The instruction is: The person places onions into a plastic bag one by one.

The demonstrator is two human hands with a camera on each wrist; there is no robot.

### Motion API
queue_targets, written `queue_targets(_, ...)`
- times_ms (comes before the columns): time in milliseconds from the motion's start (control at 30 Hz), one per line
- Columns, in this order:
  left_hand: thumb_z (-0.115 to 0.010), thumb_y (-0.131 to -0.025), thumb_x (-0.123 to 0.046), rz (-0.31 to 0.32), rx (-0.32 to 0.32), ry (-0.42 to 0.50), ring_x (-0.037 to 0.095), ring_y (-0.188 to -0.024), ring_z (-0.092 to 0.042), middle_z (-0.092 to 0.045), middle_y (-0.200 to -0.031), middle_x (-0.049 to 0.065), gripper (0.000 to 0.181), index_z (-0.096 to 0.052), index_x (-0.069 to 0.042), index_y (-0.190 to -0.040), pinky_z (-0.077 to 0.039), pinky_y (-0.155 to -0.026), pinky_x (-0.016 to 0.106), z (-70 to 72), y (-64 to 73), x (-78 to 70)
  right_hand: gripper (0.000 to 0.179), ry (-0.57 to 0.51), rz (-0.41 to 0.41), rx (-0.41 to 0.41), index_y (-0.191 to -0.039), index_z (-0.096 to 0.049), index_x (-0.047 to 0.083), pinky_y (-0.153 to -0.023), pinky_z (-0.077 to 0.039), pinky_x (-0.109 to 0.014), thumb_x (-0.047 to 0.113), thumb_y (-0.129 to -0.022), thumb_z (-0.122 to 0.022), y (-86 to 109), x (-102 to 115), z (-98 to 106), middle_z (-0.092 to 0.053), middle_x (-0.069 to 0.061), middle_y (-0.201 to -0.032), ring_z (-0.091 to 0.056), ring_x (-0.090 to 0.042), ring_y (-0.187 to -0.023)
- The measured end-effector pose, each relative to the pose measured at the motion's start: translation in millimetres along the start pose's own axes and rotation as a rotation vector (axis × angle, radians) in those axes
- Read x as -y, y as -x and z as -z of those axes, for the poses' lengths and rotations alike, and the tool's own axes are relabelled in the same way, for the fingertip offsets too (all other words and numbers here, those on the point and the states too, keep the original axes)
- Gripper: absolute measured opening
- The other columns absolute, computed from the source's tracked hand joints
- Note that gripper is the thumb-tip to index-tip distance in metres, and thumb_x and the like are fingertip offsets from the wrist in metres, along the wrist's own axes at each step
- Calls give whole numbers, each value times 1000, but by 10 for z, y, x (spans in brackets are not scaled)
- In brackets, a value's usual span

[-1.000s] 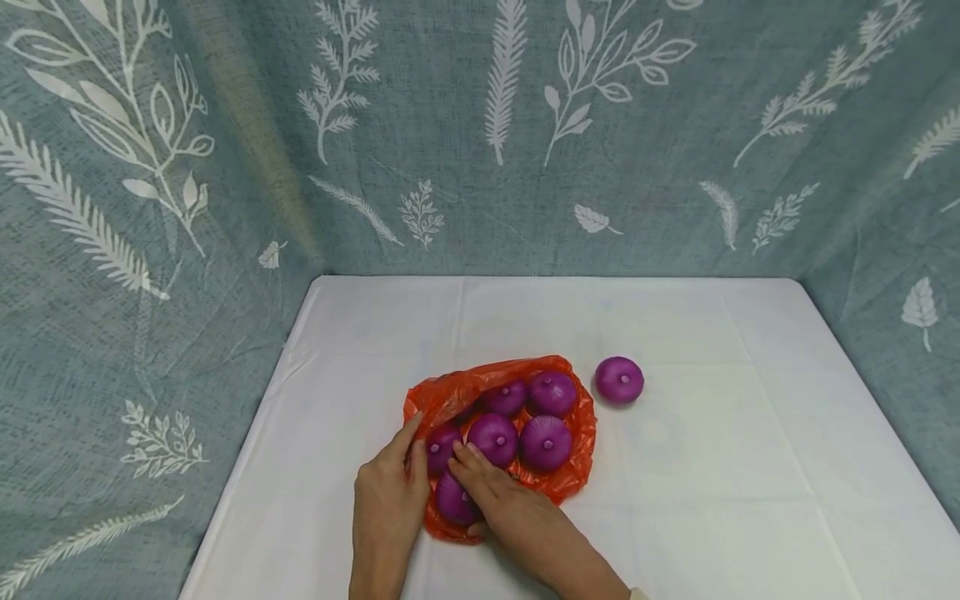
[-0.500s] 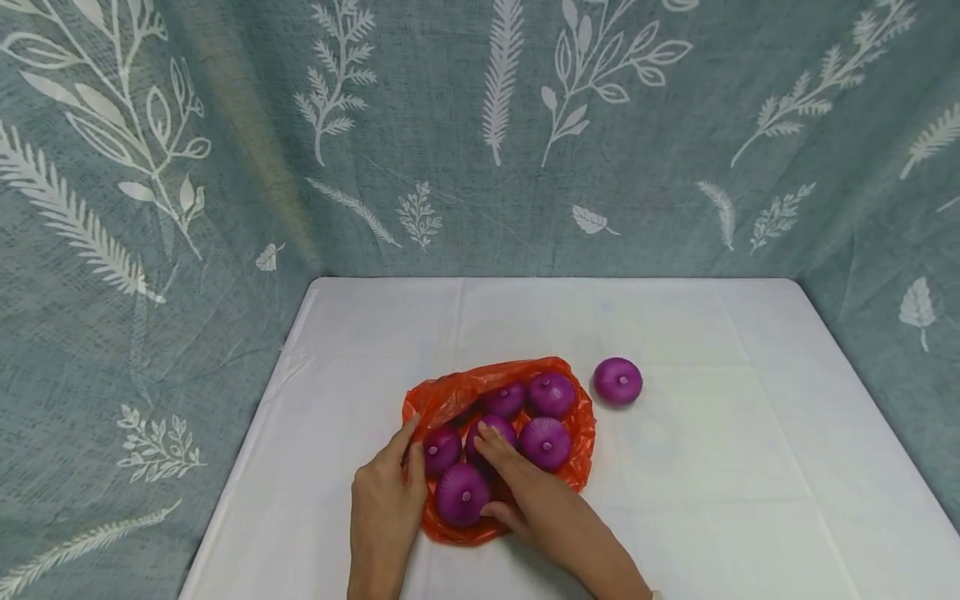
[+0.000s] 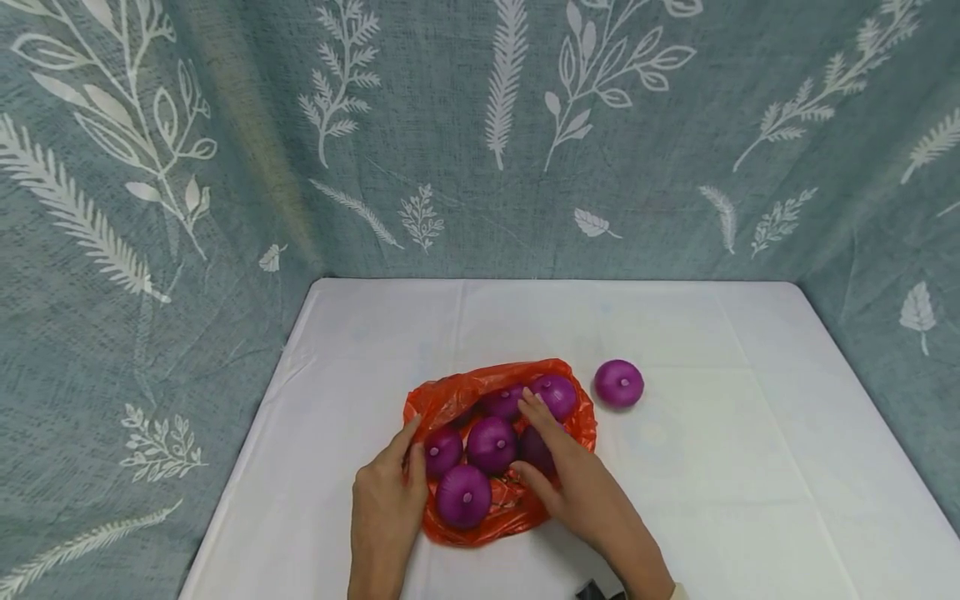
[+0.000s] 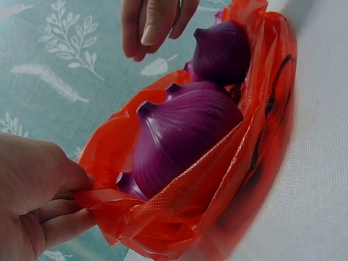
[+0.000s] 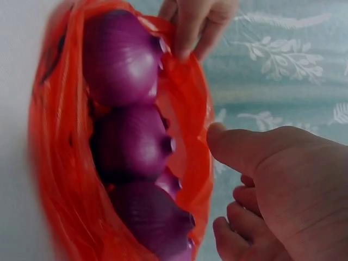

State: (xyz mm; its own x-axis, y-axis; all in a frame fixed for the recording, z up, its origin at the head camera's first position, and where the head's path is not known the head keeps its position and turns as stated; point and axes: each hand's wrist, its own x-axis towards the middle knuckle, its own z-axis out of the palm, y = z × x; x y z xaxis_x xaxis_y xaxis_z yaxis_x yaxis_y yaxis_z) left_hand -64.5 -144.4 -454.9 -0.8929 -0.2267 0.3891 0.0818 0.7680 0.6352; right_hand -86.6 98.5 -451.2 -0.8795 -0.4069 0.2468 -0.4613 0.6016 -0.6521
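A red plastic bag (image 3: 450,398) lies open on the table with several purple onions (image 3: 463,497) bunched inside. My left hand (image 3: 384,500) pinches the bag's left rim between thumb and fingers, also plain in the left wrist view. Over the bag's right side is my right hand (image 3: 585,479), its fingers loosely extended and thumb apart. It partly covers one onion (image 3: 534,450) in the head view. In the right wrist view, that hand (image 5: 288,185) holds nothing, and onions (image 5: 133,144) sit in a row inside the bag.
One loose purple onion (image 3: 618,383) sits on the white-covered table (image 3: 720,467), just right of the bag. A teal leaf-print curtain (image 3: 450,125) stands behind the table and along both sides. A small black object (image 3: 592,590) shows by the right wrist.
My right hand has moved off the front onion, passed over the middle one and shifted rightward to the bag's right side. The left hand keeps its grip on the rim.
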Motion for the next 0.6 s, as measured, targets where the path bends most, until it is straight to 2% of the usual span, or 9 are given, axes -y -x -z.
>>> queue_targets(100,-67,-92,-9,13,10,-3,25,-87,-72,-70,-112,18,36,-66,-8,-128,-60,-65,34,-3,-6,1,82,-2,12,-50,-156,-20,32,-107,-40,-39,29,-92,-70,-11,-40,56,-21,11,-162,-39,-11,-139)
queue_targets(233,-67,-92,-10,31,18,-11,22,-80,-72,-70,-112,18,37,-65,-9,-129,-58,-60,29,-6,-6,1,84,27,-3,-108,-157,-19,28,-108,-40,-43,25,-91,-71,-23,-103,139,-22,7,-162,-41,-18,-138)
queue_targets(433,-67,-92,-11,36,18,-23,23,-83,-73,-71,-111,18,37,-65,-9,-129,-60,-64,33,-6,-6,2,85,87,-86,-251,-157,-22,28,-103,-43,-45,27,-89,-74,-42,-209,275,-27,5,-160,-41,-23,-139)
queue_targets(600,-67,-92,-9,-1,6,-13,21,-83,-72,-70,-111,18,37,-65,-7,-128,-59,-62,31,-6,-8,13,85,115,-154,-380,-156,-23,27,-101,-45,-49,26,-88,-74,-36,-331,374,-32,3,-158,-43,-26,-137)
